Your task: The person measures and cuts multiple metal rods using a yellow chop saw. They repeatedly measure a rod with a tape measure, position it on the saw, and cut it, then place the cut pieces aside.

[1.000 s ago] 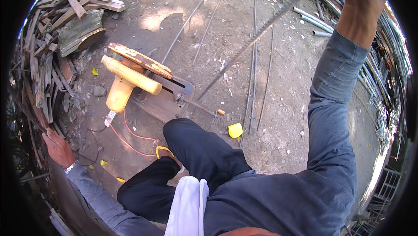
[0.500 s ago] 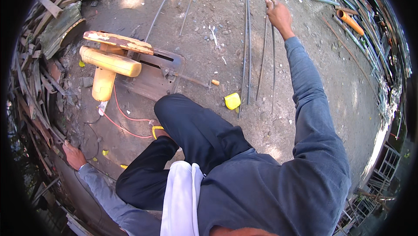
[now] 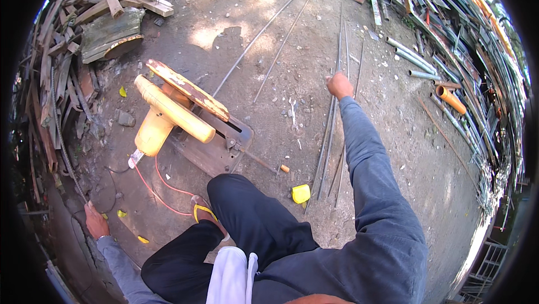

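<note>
At the lower left, my left hand is closed around the end of a long ribbed steel bar, which runs up beside the scrap wood. My right hand reaches forward, its fingers closed on a thin steel rod. Several such steel rods lie close together on the ground under and beside it. Which of them passes into the fingers is partly hidden by the hand. Between my hands stands a yellow cut-off saw on a flat metal base. A yellow tape measure lies in front of my knee.
Broken planks are heaped at the far left. Metal pipes and bars pile up at the right, with an orange pipe among them. A wrench lies on the dirt. An orange cord loops by my sandalled foot.
The view has tilted up, so the ground sits lower in the picture. My right hand has shifted left toward the other rods. More of the bar at my left hand shows.
</note>
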